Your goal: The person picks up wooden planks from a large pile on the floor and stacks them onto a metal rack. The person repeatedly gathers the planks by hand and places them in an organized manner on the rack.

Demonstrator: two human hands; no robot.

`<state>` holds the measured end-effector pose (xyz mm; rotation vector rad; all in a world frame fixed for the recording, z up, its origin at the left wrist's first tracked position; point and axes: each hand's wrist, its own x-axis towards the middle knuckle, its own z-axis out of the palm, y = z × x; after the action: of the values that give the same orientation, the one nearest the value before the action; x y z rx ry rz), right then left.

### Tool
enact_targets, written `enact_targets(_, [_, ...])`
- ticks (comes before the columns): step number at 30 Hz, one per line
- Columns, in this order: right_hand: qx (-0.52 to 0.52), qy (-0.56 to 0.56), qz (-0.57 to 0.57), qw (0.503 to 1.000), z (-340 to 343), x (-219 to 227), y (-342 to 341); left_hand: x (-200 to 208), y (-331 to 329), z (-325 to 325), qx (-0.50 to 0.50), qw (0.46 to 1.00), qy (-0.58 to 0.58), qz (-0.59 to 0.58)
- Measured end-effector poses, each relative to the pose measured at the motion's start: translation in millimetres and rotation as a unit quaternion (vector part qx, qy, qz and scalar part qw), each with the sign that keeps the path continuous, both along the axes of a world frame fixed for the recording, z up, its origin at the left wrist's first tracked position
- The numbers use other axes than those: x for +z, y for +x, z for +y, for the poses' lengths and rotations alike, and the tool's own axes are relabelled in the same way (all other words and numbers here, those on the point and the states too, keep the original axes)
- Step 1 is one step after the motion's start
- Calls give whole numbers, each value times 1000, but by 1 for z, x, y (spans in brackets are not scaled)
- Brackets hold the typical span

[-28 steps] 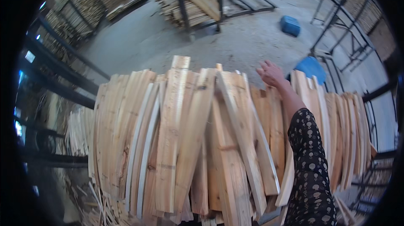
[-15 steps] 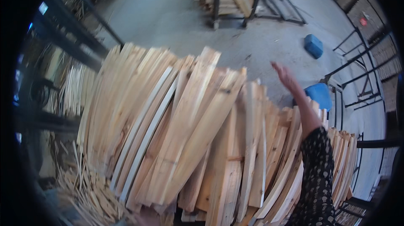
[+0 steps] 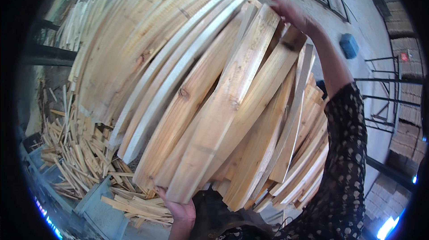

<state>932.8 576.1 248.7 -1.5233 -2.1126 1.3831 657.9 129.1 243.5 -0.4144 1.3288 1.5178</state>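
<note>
Cups the near end of a pale plank in the left hand, palm beneath and fingertips at the wood's left edge; cannot tell how tight a hold, with most of the fingers hidden. Stretches the right hand to the plank's far end, fingers extended and blurred; cannot tell whether touching the wood.

Bends over a heap of long boards, with the plank lying lengthwise on top, near end toward the body, far end slanting right. Has a board with a dark patch close along the plank's right side, partly under it and in the way there. Faces, on the left, white-edged boards and a broad row of boards packed side by side. Screens part of the right-hand boards with a dark, pale-spotted sleeve. Stands, at near left, close to loose scrap sticks beside a grey-blue bin, with a dark beam farther left. Overlooks, at far right, a blue container on the floor, a dark metal rack and stacked timber.
</note>
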Motion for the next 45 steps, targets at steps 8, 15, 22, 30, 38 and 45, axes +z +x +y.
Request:
enact_targets(8, [-56,-96,24,993,15,-33,66,-39,-20,-13,-45,998,44,-5])
enact_targets(15, [39,-27,-79,996,3,-18,117,-33,33,-4,-32,993,-96,-62])
enact_targets(22, [-63,-43,-111,991,-79,-22,192,-20,16,-34,-69,996,-56,-21])
enact_targets(30, [-234,-26,-28,971,-69,-11,143,-76,58,-72,-246,967,-73,-2])
enact_targets(38, [-123,201,-47,971,-38,-10,103,-84,28,-106,-292,947,-133,11])
enact_targets(45, [-288,208,-125,926,-276,15,125,-72,17,-62,-97,934,-193,-286])
